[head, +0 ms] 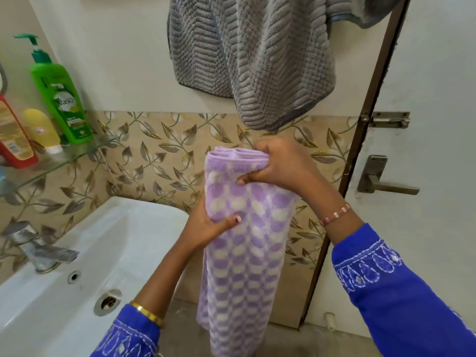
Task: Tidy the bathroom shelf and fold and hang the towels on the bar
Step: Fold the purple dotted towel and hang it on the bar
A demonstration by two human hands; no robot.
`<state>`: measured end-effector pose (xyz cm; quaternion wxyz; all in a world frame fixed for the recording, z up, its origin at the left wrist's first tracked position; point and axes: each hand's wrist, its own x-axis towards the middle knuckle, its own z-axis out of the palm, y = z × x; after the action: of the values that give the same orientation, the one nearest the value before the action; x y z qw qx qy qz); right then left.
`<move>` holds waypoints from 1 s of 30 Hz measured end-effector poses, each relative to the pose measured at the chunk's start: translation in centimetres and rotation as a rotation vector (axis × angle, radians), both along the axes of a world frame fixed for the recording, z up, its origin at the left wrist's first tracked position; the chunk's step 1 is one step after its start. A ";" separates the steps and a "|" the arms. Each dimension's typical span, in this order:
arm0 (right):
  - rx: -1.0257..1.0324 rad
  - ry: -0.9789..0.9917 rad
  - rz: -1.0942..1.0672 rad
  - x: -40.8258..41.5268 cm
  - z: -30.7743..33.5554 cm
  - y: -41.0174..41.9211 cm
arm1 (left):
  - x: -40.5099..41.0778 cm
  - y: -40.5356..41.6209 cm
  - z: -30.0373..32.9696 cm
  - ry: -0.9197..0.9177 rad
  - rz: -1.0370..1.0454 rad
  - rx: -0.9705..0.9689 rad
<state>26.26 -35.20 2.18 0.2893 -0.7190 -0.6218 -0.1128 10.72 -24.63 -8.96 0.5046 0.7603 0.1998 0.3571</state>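
Note:
A purple and white patterned towel (244, 253), folded into a long strip, hangs down in front of me. My right hand (278, 163) grips its bunched top edge. My left hand (208, 225) holds the towel's left side lower down, thumb across the front. Above, a grey ribbed towel (257, 55) hangs loosely bunched against the wall; the bar is out of view. On the left a glass shelf (77, 155) carries a green pump bottle (60, 99), a yellow tube (42, 130) and a red bottle (14, 135).
A white washbasin (108, 253) with a metal tap (38, 251) stands at lower left below the shelf. A door with a lever handle (381, 181) and a sliding bolt (389, 119) closes off the right side. Leaf-patterned tiles cover the wall behind.

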 end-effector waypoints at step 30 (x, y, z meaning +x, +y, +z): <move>0.449 -0.203 0.067 2.6 5.6 0.2 | -1.2 0.0 -9.6 0.060 0.479 0.042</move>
<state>28.85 -34.95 7.76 0.3817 -0.6007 -0.6303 -0.3101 9.54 -24.63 -18.52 0.3832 0.7119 0.3818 0.4478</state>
